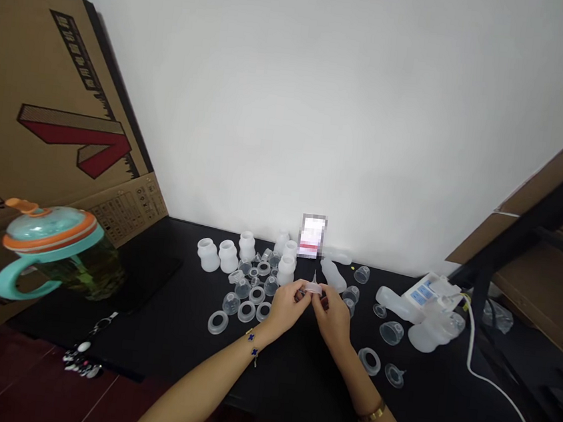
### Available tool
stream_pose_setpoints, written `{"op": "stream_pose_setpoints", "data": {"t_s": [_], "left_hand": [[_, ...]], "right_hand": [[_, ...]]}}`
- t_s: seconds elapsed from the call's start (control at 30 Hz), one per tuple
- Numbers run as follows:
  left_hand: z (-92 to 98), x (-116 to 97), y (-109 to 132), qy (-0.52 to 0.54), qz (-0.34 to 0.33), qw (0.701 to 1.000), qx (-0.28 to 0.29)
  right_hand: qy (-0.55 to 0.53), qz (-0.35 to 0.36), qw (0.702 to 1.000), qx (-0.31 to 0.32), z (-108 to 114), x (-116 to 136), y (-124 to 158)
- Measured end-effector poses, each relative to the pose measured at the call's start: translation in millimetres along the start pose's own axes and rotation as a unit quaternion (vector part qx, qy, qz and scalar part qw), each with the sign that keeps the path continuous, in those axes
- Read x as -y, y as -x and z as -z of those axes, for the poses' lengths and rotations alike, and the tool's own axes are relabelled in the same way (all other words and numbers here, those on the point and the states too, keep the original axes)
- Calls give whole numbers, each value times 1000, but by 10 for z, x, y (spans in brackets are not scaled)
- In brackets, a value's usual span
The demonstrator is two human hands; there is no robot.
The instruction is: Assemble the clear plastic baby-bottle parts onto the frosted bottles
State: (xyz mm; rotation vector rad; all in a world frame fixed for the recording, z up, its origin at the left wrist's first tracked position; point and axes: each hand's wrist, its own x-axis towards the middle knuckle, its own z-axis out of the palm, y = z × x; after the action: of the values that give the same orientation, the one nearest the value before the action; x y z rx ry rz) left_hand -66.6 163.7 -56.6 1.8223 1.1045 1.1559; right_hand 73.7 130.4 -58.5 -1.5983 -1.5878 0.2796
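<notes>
My left hand point(290, 308) and my right hand point(333, 315) meet over the middle of the black table. Between their fingertips they pinch a small translucent baby bottle nipple point(313, 285), a round piece with a thin tip pointing up. Just left of my left hand are loose collar rings point(247, 311) and clear dome caps point(231, 303). Small white baby bottles point(228, 256) stand behind them. Beyond my right hand, a white bottle point(334, 275) lies on its side. Another ring point(369, 361) and a clear disc with a stem point(394, 375) lie right of my right forearm.
A lit phone point(312, 236) leans on the wall. At the right are more bottles point(429, 334), a white box point(431, 295) and a white cable point(483, 374). A teal-handled jug point(89, 265), a keychain point(82, 358) and a large carton point(57, 93) occupy the left.
</notes>
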Motion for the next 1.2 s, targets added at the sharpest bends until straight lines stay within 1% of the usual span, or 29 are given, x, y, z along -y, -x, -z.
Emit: {"op": "stream_pose_setpoints", "data": {"t_s": [0.17, 0.33, 0.77, 1.2], "left_hand": [[8, -6, 0, -5, 5, 1000, 7], [3, 14, 6, 0, 7, 1000, 10], [6, 46, 15, -2, 18, 1000, 22], [8, 47, 35, -21, 17, 1000, 14]], "right_hand": [[-8, -8, 1000, 15, 18, 28, -4], [0, 1, 1000, 19, 16, 31, -7], [-8, 9, 1000, 18, -14, 3, -15], [-37, 9, 999, 31, -17, -1, -21]]}}
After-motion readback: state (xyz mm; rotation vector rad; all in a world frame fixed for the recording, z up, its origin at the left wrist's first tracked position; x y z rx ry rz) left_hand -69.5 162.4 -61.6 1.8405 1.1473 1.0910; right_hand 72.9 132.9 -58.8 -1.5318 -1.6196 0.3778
